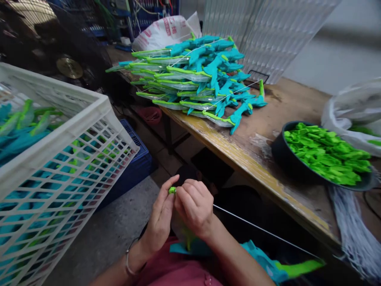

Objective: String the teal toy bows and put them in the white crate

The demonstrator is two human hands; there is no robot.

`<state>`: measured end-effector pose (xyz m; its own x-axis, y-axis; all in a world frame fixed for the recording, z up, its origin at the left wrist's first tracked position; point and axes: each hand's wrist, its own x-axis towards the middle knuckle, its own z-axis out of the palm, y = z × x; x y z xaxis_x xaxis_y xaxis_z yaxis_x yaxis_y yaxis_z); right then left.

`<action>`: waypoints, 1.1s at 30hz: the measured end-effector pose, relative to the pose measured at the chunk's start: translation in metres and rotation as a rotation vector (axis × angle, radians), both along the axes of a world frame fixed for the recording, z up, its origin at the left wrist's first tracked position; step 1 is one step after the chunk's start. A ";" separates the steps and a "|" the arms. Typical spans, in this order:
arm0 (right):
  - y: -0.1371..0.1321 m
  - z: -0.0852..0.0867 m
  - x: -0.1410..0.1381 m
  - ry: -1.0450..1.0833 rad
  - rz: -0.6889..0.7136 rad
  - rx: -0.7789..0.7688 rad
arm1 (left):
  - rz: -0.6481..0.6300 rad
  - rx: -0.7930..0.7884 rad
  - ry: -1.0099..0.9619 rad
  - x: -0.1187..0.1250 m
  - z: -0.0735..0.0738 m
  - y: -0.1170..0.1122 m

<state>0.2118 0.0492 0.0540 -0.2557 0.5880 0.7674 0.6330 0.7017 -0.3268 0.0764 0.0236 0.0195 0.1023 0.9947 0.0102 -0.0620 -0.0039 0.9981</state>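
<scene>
Both hands meet low in the middle of the view, above my lap. My left hand (160, 216) pinches a small green plastic piece (172, 190) at its fingertips. My right hand (195, 206) is closed against the same piece, fingers curled. A thin white string (262, 230) runs from my right hand toward the lower right, to a teal and green plastic toy bow (268, 264) lying across my lap. A bracelet sits on my left wrist.
A wooden table (238, 147) holds a pile of finished teal and green bows (196, 77), a black bowl (285, 159) of green pieces, a bundle of white strings (354, 234) and plastic bags. A white lattice crate (59, 159) of bows stands at left.
</scene>
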 end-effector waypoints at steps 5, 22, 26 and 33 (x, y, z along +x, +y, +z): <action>-0.003 0.046 0.013 0.352 -0.042 -0.137 | -0.095 -0.019 -0.074 0.005 0.003 0.003; -0.017 0.003 0.013 0.411 0.124 -0.500 | -0.076 -0.022 -0.134 0.001 0.010 0.011; -0.014 -0.002 0.011 0.881 0.240 -0.886 | -0.114 -0.053 -0.205 0.003 0.006 0.011; -0.011 -0.008 0.016 0.987 0.360 -1.090 | -0.170 -0.103 -0.410 0.004 0.001 0.016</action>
